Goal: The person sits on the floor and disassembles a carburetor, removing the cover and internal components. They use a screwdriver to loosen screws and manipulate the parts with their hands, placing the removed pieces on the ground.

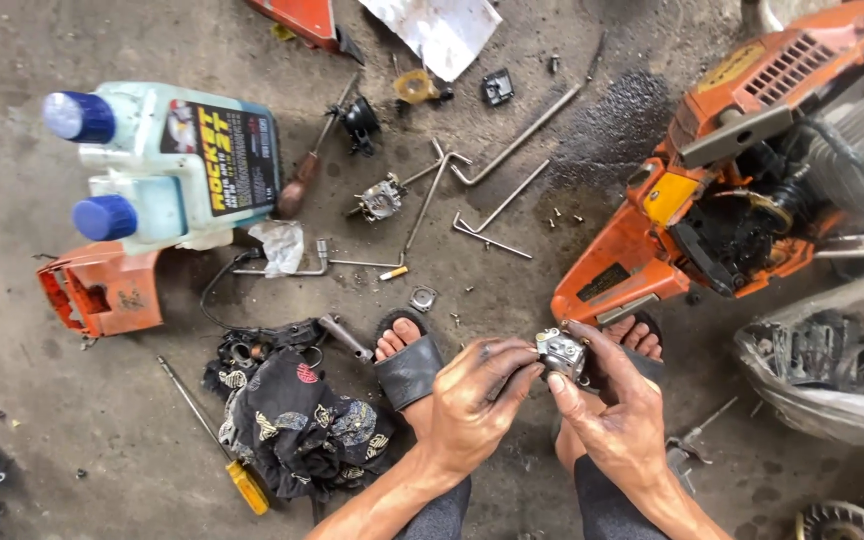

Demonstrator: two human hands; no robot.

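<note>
Grey metal, the small carburettor [561,352] sits between both hands near the middle, above the sandalled feet. The left hand [472,400] pinches its left side with thumb and fingers [518,368]; the right hand [620,415] clasps its right side, thumb underneath. It looks rigid, light and greasy, best gripped by its flat faces. The orange chainsaw [722,190] lies far right.

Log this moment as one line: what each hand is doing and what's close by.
left hand: grips small metal part | right hand: grips same part | nearby: orange chainsaw body, patterned rag
</note>
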